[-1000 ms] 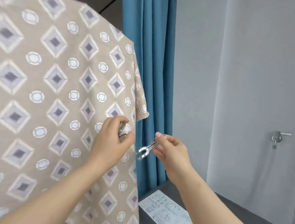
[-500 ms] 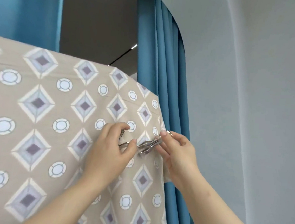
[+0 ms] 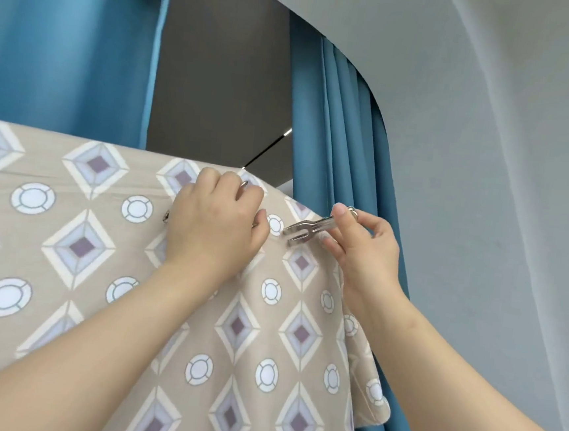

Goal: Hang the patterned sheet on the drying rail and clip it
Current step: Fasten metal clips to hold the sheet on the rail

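Observation:
The beige patterned sheet (image 3: pixel 77 248) with diamonds and circles hangs folded over the drying rail, which the cloth hides. My left hand (image 3: pixel 215 224) lies near the sheet's top fold with its fingers curled round other metal clips; a ring (image 3: pixel 243 184) shows above the hand and a tip (image 3: pixel 166 217) at its left. My right hand (image 3: pixel 359 249) pinches a silver metal clip (image 3: pixel 309 229) by its handle. The clip's forked jaws point left at the sheet just below the fold, near the sheet's right edge.
Blue curtains hang behind the sheet at the left (image 3: pixel 68 41) and at the right (image 3: pixel 337 144), with a dark grey gap (image 3: pixel 220 72) between them. A pale grey wall (image 3: pixel 504 165) fills the right side.
Both hands rose with the view to the sheet's top fold. The two hands moved apart, and the right hand's clip came away from the left hand toward the sheet's right edge.

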{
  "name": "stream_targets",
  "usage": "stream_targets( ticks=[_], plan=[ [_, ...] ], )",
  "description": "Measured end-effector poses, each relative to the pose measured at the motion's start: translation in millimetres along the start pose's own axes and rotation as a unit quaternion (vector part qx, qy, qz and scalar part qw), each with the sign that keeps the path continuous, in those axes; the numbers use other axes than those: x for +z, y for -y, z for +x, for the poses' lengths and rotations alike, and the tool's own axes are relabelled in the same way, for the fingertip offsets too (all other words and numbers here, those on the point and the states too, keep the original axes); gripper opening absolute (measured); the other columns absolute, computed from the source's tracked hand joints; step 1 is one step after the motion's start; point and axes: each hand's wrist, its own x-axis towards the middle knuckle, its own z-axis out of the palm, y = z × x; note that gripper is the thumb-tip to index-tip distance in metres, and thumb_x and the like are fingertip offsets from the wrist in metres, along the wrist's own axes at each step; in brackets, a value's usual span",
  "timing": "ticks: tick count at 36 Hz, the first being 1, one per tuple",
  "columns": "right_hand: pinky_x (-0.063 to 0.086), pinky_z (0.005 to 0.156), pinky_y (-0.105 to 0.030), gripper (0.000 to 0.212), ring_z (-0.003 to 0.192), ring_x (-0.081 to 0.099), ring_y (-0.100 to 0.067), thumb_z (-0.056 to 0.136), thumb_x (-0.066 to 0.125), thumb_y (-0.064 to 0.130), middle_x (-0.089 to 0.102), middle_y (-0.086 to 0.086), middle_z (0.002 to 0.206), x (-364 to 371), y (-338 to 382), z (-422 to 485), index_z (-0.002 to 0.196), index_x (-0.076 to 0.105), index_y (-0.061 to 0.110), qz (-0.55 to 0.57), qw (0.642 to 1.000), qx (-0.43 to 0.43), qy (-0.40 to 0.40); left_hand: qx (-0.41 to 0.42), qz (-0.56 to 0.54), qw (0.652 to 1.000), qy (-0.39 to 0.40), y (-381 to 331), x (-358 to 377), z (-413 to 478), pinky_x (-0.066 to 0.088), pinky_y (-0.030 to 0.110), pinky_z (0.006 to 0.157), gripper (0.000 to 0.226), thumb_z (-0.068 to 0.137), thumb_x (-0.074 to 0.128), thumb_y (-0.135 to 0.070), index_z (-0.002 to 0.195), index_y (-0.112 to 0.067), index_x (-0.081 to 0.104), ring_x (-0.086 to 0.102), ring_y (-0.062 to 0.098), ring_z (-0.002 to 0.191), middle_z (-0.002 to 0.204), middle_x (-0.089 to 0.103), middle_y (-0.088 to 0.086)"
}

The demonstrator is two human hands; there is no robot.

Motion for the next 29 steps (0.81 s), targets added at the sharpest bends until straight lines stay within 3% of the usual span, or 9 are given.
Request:
stream_targets(
  ticks=[3, 5, 8, 11, 13, 16, 29],
  plan=[
    [0.053, 0.071, -0.02, 0.022, 0.067, 0.058, -0.009, 0.082, 0.069, 0.019, 0.061, 0.003, 0.079, 3.0, -0.5, 8.8, 0.091, 0.049, 0.015, 0.017, 1.0, -0.011, 0.008, 0.024, 0.045, 0.999, -0.008, 4.8, 3.0, 14.7, 0.034, 0.028, 0.051, 0.022, 0.075, 0.045, -0.023, 0.065, -0.011, 0.06, 0.052, 0.027, 0.062, 0.063, 0.054, 0.007],
    [0.053, 0.071, -0.019, 0.022, 0.073, 0.061, -0.01, 0.082, 0.069, 0.02, 0.062, 0.004, 0.08, 5.1, -0.5, 13.8, 0.09, 0.049, 0.016, 0.022, 0.999, -0.024, 0.01, 0.034, 0.069, 0.997, -0.008, 10.0, 6.2, 24.2, 0.033, 0.03, 0.056, 0.023, 0.076, 0.043, -0.021, 0.063, -0.011, 0.059, 0.054, 0.027, 0.063, 0.063, 0.055, 0.006],
    [0.053, 0.077, -0.019, 0.022, 0.085, 0.065, -0.012, 0.082, 0.069, 0.021, 0.063, 0.004, 0.089, 7.9, 0.2, 21.9, 0.089, 0.049, 0.017, 0.024, 0.999, -0.044, 0.015, 0.035, 0.088, 0.995, 0.03, 14.2, 11.1, 37.3, 0.039, 0.035, 0.073, 0.03, 0.076, 0.038, -0.021, 0.064, -0.009, 0.062, 0.056, 0.028, 0.063, 0.062, 0.057, 0.009],
    [0.052, 0.077, -0.017, 0.022, 0.087, 0.065, -0.01, 0.082, 0.069, 0.02, 0.062, 0.006, 0.091, 10.6, 1.0, 29.9, 0.089, 0.048, 0.018, 0.033, 0.998, -0.058, 0.016, 0.012, 0.103, 0.986, 0.13, 11.7, 11.0, 44.8, 0.034, 0.039, 0.096, 0.033, 0.086, 0.036, -0.023, 0.087, -0.007, 0.064, 0.059, 0.03, 0.075, 0.088, 0.063, 0.011],
    [0.052, 0.076, -0.017, 0.022, 0.09, 0.064, -0.011, 0.082, 0.069, 0.019, 0.062, 0.005, 0.092, 12.0, 0.4, 34.7, 0.089, 0.048, 0.018, 0.037, 0.997, -0.064, 0.019, -0.008, 0.092, 0.984, 0.149, 10.4, 14.1, 47.6, 0.031, 0.035, 0.086, 0.031, 0.091, 0.034, -0.025, 0.101, -0.01, 0.06, 0.058, 0.03, 0.083, 0.102, 0.059, 0.01],
    [0.051, 0.078, -0.018, 0.023, 0.091, 0.064, -0.012, 0.082, 0.069, 0.019, 0.063, 0.004, 0.092, 13.6, -1.4, 41.6, 0.088, 0.047, 0.018, 0.041, 0.997, -0.069, 0.016, -0.02, 0.12, 0.981, 0.151, 8.9, 13.9, 50.3, 0.026, 0.033, 0.072, 0.033, 0.094, 0.032, -0.028, 0.108, -0.011, 0.057, 0.056, 0.03, 0.088, 0.105, 0.056, 0.01],
    [0.052, 0.073, -0.018, 0.017, 0.084, 0.066, -0.014, 0.083, 0.068, 0.018, 0.067, -0.005, 0.095, 20.5, -7.8, 70.0, 0.083, 0.051, 0.017, 0.041, 0.997, -0.061, 0.023, -0.065, 0.074, 0.989, 0.113, 12.9, 16.8, 44.3, 0.032, 0.036, 0.082, 0.032, 0.091, 0.037, -0.028, 0.102, -0.013, 0.062, 0.057, 0.031, 0.083, 0.097, 0.058, 0.01]
  ],
)
